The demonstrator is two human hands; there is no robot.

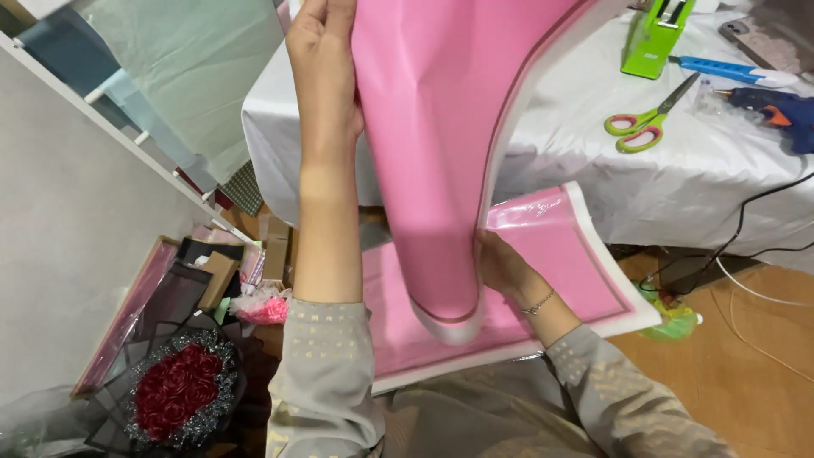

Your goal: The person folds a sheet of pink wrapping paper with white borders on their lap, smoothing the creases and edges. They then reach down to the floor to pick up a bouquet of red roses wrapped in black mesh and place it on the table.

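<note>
Pink wrapping sheet (432, 153), centre frame, pinched at its upper edge by the closed fingers of the left hand (322, 68) and lower edge by the right hand (502, 267); even tension should prevent creasing over the second sheet (560, 254).

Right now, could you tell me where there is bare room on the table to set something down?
The white tablecloth is bare between the pink sheet and the scissors. The far right is crowded: tape dispenser, glue gun, blue-handled tool.
</note>
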